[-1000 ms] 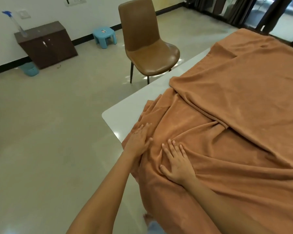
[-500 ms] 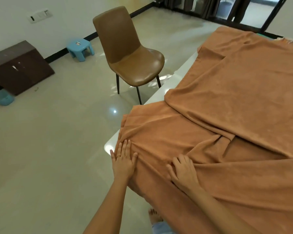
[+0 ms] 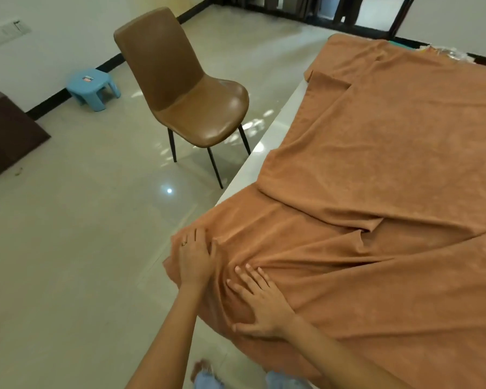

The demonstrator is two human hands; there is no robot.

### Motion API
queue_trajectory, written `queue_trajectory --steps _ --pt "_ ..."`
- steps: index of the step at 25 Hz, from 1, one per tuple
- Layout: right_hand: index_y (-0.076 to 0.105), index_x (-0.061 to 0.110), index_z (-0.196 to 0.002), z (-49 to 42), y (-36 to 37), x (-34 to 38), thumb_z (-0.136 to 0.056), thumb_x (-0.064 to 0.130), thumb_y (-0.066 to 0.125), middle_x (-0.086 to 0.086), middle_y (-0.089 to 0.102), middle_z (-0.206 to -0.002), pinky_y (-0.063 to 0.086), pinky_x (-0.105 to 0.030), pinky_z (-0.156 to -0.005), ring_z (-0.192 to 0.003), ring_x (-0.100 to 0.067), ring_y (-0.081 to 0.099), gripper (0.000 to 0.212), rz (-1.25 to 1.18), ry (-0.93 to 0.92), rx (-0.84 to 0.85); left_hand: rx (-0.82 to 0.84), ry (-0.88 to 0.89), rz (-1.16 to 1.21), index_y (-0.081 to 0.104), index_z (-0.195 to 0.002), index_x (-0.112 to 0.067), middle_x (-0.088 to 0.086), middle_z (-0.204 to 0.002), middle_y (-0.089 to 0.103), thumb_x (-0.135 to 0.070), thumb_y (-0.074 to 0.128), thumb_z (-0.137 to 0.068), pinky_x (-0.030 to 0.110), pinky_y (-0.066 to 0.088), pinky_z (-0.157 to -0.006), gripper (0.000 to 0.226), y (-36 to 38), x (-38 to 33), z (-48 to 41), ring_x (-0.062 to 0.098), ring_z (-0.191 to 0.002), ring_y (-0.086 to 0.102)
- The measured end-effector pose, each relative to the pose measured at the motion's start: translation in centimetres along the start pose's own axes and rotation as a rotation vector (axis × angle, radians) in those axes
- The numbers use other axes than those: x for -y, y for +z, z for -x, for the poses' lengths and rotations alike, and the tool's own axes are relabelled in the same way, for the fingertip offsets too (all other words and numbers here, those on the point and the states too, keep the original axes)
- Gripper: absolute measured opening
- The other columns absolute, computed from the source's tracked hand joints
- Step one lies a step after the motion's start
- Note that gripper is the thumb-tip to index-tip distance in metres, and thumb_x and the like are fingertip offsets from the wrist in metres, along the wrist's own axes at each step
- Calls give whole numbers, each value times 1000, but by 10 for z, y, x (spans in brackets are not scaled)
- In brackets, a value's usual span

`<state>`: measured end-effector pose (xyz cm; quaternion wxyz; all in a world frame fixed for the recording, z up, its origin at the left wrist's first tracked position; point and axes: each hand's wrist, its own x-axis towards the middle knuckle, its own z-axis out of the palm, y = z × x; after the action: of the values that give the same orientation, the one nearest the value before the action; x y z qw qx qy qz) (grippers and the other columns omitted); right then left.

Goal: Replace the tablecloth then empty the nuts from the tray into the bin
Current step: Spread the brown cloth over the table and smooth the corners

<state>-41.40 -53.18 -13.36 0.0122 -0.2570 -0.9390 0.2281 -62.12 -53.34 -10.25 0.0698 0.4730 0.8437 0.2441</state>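
Observation:
An orange-brown tablecloth (image 3: 390, 169) lies over the white table (image 3: 267, 141), folded back on itself in a thick diagonal ridge and wrinkled near me. My left hand (image 3: 194, 259) rests flat on the cloth's near left corner, fingers together, a ring on one finger. My right hand (image 3: 260, 299) presses flat on the cloth just to the right of it, fingers spread over a bunched fold. Neither hand grips the fabric. A strip of bare table shows along the left edge. No tray, nuts or bin are in view.
A brown chair (image 3: 185, 88) stands on the tiled floor close to the table's left edge. A small blue stool (image 3: 93, 88) and a dark cabinet (image 3: 3, 136) stand by the wall. Some clutter (image 3: 449, 53) lies at the table's far end.
The cloth's near corner has been spread leftward over the bare table corner, which is now covered. Both hands slid toward the near edge and closer together.

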Motion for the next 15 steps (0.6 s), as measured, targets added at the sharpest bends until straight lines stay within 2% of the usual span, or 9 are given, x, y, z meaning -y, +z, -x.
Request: queue_trajectory --steps 2,3,4,6,8,10,11,13,15 --pt "40 28 -139 -5 -9 6 -85 59 51 3 38 -146 28 -42 -111 -136 -16 31 63 -193 91 -127 313 55 -20 35 -144 -18 10 -150 35 -41 45 -95 42 27 -112 56 10 9 -15 29 -135 35" --pt "46 23 -134 -12 -13 5 -87 53 53 0 45 -139 36 -43 -105 -128 -17 39 56 -232 171 -233 386 96 -86 21 -151 -25 7 -158 19 -50 37 -96 43 13 -117 63 15 17 -19 28 -143 21" --pt "46 20 -135 -21 -13 2 -88 50 52 -4 46 -139 38 -44 -104 -128 -19 40 55 -194 278 -346 413 129 -147 11 -152 -31 4 -160 9 -57 27 -95 45 4 -117 65 18 27 -20 27 -146 12" --pt "31 19 -147 -43 -12 -11 -88 58 42 -8 25 -156 20 -44 -115 -144 -25 21 72 -38 534 -413 429 92 -186 4 -152 -35 2 -161 5 -59 15 -94 49 -3 -116 64 19 42 -22 27 -147 6" --pt "14 19 -153 -64 -9 -17 -82 72 33 -9 0 -159 0 -42 -118 -148 -28 -1 91 9 678 -315 450 -21 -162 13 -152 -31 4 -160 12 -51 18 -99 51 -7 -115 57 13 50 -25 28 -147 4" --pt "8 20 -153 -86 -2 -9 -78 78 30 -8 -7 -158 -6 -42 -118 -147 -27 -9 98 33 674 -201 463 -78 -178 39 -143 -24 4 -154 30 -46 19 -100 53 -8 -115 52 2 66 -28 26 -147 9" --pt "7 21 -153 -92 -1 -5 -77 79 32 -7 -8 -158 -7 -41 -118 -147 -26 -11 99 49 639 -170 458 -60 -195 54 -131 -21 3 -145 45 -46 18 -100 53 -6 -115 54 0 74 -27 26 -146 16" --pt "7 25 -153 -104 4 11 -76 77 38 -2 -7 -159 -7 -38 -118 -147 -22 -10 98 43 572 -164 421 46 -255 72 -98 -17 0 -111 69 -47 16 -94 50 1 -116 64 -11 106 -28 24 -135 40" --pt "9 28 -153 -104 8 22 -76 73 43 1 -3 -160 -3 -38 -119 -148 -19 -7 95 39 495 -148 351 98 -252 72 -77 -14 2 -89 71 -38 33 -89 50 14 -116 47 -18 130 -32 28 -113 59"
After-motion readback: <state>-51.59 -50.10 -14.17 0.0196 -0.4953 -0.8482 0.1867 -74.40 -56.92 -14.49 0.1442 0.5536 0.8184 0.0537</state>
